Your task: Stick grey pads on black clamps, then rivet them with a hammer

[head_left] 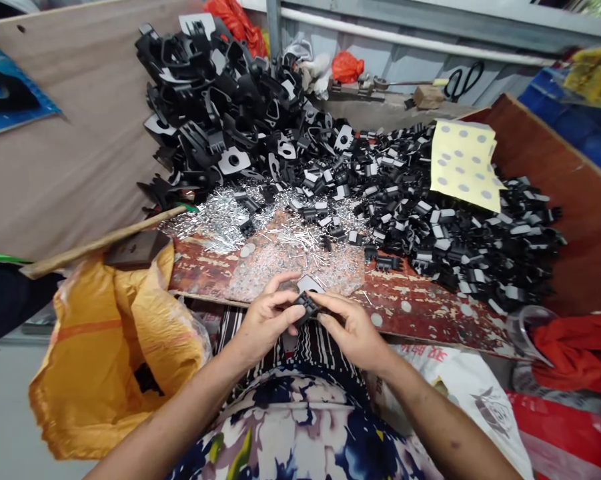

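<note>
Between my two hands, just above the table's front edge, is a black moulded plastic part (307,307) with a flat pale plate (310,285) on its far side. The thumb and fingers of my left hand (266,320) pinch it from the left. From the right, the thumb and fingertips of my right hand (353,330) are closed on it. My fingers cover some of the part, so its full shape is hidden. Beyond my hands, loose silvery metal pins (220,217) lie scattered on a speckled pinkish slab (260,270).
Larger black plastic parts (220,100) are heaped at the back left, smaller ones (405,220) at the right. A yellow sheet with grey dots (463,160) rests on the right heap. An open yellow bag (90,353) hangs left, beneath a wooden stick (110,240). Boards wall both sides.
</note>
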{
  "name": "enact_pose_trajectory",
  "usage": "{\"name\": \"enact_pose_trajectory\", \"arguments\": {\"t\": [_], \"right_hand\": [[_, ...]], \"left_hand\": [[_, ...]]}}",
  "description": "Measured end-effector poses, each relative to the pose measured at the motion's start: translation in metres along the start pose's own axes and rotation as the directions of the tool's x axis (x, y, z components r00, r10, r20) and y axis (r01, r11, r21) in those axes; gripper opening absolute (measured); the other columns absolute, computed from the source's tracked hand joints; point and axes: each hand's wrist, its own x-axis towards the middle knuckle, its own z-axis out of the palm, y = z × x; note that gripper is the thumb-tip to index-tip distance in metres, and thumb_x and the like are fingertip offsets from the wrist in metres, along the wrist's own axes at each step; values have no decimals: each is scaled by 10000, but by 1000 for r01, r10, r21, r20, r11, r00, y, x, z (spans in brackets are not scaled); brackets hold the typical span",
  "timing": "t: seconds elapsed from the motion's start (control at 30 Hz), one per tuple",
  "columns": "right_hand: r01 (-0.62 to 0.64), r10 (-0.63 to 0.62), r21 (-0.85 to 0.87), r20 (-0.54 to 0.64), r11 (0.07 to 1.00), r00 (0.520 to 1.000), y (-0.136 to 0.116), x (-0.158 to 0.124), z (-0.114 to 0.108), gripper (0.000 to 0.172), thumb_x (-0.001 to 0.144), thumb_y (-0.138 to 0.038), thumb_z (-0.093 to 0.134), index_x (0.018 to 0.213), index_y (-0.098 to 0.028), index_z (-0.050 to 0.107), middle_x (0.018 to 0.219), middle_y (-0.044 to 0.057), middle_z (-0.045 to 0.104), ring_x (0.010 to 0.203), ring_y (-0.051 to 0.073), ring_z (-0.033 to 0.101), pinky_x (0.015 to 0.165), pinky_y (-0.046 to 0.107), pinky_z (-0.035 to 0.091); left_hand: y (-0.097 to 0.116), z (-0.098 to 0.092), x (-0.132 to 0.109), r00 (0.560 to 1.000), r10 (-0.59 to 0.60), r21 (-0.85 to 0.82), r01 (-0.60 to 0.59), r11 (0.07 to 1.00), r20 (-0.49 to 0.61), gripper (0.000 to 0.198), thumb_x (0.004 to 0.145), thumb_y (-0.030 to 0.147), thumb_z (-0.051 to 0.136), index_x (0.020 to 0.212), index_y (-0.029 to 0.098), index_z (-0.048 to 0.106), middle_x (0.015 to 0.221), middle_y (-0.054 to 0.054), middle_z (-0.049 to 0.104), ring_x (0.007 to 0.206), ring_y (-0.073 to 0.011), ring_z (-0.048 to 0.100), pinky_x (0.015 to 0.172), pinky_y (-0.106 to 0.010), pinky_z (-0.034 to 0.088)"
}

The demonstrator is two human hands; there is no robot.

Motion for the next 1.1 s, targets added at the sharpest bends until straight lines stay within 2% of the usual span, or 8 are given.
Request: {"name": "enact_pose_trajectory", "arguments": {"t": [0.07,0.17,0.33,0.43,0.67,0.8,0.97,1.1], "right_hand": [[35,-37,-162,-11,986,999,20,8,-22,340,998,-174,562,1249,-306,749,922,16,780,871,204,688,887,431,568],[99,-167,-484,-98,869,981,55,26,-52,304,997,-116,557,1150,-271,770,987,31,794,913,212,673,985,484,503],[347,-297,-648,191,678,936,86,53,-62,270,1035,-127,510,1033,-201,769,992,76,777,942,216,639,995,423,468],[324,-266,-704,195,632,944,85,53,-56,295,1042,-133,474,958,-181,752,921,83,749,900,218,604,954,395,451],[119,-172,-611,-28,782,985,78,39,-54,220,975,-92,541,1047,-214,710,994,44,765,933,214,651,961,393,426],[239,-232,-639,97,731,968,74,41,-57,250,979,-84,541,1082,-234,711,1065,39,762,979,215,636,1065,442,391],[348,-205,-672,286,654,936,73,54,-56,203,1011,-137,548,973,-209,734,967,78,729,950,243,582,957,433,448],[155,-171,-406,-2,900,985,58,50,-51,179,1000,-168,581,898,-203,724,923,69,711,939,230,622,927,435,489]], "left_hand": [[0,-8,-1,1000,-8,-9,8,1000,-11,185,840,363,787,837,179,796,1115,-89,673,689,-111,568,598,-231,527],[-2,-14,-3,994,-26,-87,16,996,-106,137,802,317,816,810,186,775,808,-10,655,644,-107,578,682,-244,503],[-10,-6,-5,981,-154,-168,133,977,-117,211,741,333,873,829,167,776,834,-15,691,643,-113,640,667,-241,507],[-12,0,-3,974,-208,-221,184,958,-89,254,725,355,893,833,163,766,834,-23,683,678,-125,651,650,-238,536],[-8,9,-1,970,-244,-302,229,925,-11,277,719,367,907,802,153,752,840,-22,617,738,-122,582,683,-263,616],[-11,9,-4,967,-254,-288,234,929,-33,293,707,373,909,748,155,717,806,-11,575,710,-116,531,628,-252,609],[-13,10,-5,968,-250,-251,235,939,-29,305,713,385,896,730,153,699,794,-12,560,696,-116,519,594,-240,592],[-10,16,-2,968,-248,-252,234,939,-27,318,701,397,902,738,154,699,787,-11,566,694,-115,525,594,-242,589]]}}
